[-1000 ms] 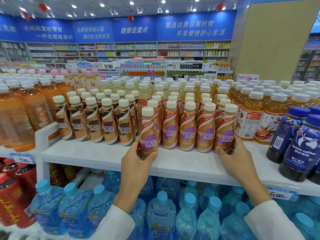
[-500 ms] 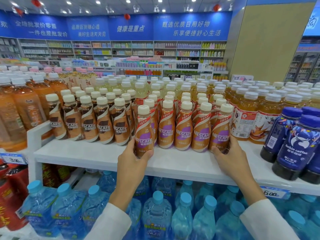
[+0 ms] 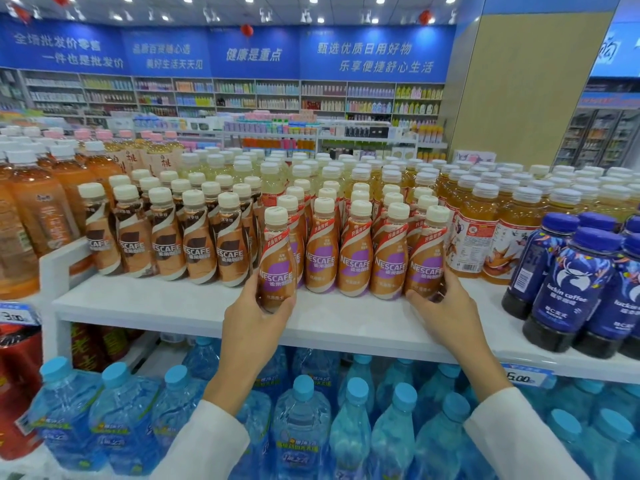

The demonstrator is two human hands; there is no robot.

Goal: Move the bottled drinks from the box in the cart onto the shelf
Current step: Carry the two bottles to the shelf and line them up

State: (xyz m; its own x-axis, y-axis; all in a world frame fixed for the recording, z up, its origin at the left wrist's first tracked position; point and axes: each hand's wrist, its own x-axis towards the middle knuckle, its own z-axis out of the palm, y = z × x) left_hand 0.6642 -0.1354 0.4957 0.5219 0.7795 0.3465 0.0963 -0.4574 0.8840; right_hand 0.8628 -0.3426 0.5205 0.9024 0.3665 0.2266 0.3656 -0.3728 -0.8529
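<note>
tan nescafe bottles with purple patches, cream caps, white shelf, navy coffee bottles

**Head view: both hands at shelf front**

Left hand gripped purple-label bottle low on its body, upright, just ahead of the front row on the white shelf. Right hand held the row-end bottle at its base, thumb and fingers either side. Dark blue bottles stood to the right, water bottles below.

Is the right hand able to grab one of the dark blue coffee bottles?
Probably yes. The luckin coffee bottles stand at the front of the shelf just right of the right hand, nothing between. It would first have to let go of its Nescafe bottle.
</note>
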